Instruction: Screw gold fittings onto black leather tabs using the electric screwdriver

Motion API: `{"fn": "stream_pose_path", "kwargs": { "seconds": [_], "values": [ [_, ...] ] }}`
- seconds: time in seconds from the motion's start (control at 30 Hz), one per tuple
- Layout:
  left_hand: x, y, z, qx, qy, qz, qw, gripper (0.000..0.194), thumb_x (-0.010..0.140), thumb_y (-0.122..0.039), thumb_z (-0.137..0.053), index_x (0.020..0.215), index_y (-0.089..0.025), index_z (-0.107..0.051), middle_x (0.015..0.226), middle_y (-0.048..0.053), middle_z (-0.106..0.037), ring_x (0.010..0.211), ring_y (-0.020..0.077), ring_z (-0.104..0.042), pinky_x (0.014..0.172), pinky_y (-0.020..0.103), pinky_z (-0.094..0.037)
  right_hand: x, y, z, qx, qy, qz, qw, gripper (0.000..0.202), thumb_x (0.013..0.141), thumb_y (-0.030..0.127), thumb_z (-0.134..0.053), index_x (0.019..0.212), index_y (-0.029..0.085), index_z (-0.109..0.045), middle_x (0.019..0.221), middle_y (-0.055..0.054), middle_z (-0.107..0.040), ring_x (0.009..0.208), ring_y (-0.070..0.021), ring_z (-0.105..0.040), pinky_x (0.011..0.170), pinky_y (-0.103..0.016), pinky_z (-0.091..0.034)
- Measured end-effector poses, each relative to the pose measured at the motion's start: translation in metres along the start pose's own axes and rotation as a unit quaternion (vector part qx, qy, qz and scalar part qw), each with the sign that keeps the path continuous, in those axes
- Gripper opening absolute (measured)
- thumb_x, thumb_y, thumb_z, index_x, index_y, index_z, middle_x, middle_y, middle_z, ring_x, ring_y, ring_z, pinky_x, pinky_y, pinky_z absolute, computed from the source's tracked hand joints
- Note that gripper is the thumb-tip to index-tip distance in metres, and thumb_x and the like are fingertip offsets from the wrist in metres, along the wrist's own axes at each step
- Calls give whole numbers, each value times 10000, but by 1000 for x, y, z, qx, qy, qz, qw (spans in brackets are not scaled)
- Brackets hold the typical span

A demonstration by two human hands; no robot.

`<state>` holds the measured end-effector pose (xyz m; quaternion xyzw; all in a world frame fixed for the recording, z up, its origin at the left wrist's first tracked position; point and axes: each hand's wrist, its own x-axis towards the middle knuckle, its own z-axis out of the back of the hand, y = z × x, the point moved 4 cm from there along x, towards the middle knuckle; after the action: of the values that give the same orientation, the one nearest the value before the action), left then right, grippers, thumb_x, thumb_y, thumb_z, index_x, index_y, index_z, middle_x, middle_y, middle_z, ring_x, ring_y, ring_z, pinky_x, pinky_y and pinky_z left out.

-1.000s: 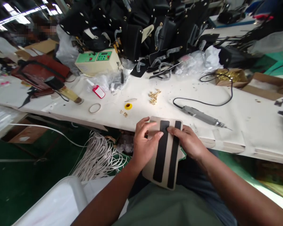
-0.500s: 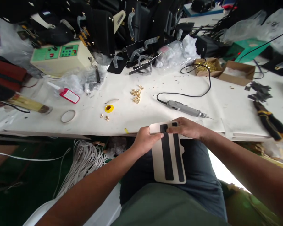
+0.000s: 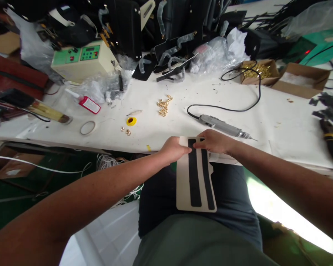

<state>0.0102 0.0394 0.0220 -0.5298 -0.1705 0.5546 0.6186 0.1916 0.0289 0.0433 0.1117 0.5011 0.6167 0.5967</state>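
Flat cream panel (image 3: 201,177) with rounded corners, two black lengthwise strips (image 3: 194,181), lower centre of frame, top end pinched in closed left hand (image 3: 174,149) and right hand (image 3: 212,142)

Below my fingers (image 3: 208,138), I am wearing a muted grey-green top (image 3: 199,240), its plain, matte cloth falling in soft, shallow folds. Between the fingers and that top, dark blue trousers (image 3: 233,197) are showing, their fabric gathering into creases below and right of the fingers and catching a paler, bluish sheen there. Around the fingers themselves, my left hand (image 3: 173,150) and right hand (image 3: 213,142) are showing bare, the left thumb (image 3: 186,150) tapering to a rounded tip. Behind the fingers, my left forearm (image 3: 119,181) and right forearm (image 3: 280,173) are also appearing uncovered, narrowing near the hands and broadening smoothly farther from the fingertips.
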Motion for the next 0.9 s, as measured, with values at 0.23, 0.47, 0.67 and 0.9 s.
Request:
{"fn": "stream_pose_path", "kwargs": {
  "seconds": [0.23,0.47,0.67,0.9],
  "values": [
    [-3,-8,12,205,-58,-52,976,483,685,-347,-902,1130,-207,-778,1120,98,-788,1000,328,-742,843,394,-583,2,6,-3,-72,-20,-4,997,235,816,320,-674,611,211,-640,562,-9,-608,553,-170,-562,516,-292,-385],
    [-14,-7,6,266,-141,-231,925,543,707,-242,-940,1213,-234,-743,1328,105,-671,1294,318,-600,1127,466,-483,3,10,-5,-126,-47,-23,991,237,813,356,-697,634,213,-639,617,-34,-641,619,-194,-612,551,-295,-397],
    [-10,5,-1,239,-126,-248,930,257,780,-250,-913,1017,-297,-828,1267,48,-754,1229,292,-650,1100,501,-473,6,-1,-8,-83,-43,-41,995,197,816,336,-692,679,198,-654,627,-31,-656,600,-181,-602,509,-285,-381],
    [-8,3,-2,305,-95,-285,904,235,881,-334,-841,1115,-346,-824,1387,-10,-739,1292,290,-609,1084,516,-472,7,-9,-7,-72,-124,-34,989,366,793,308,-771,1127,171,-717,756,-11,-706,645,-180,-635,582,-274,-434]
  ]
}}
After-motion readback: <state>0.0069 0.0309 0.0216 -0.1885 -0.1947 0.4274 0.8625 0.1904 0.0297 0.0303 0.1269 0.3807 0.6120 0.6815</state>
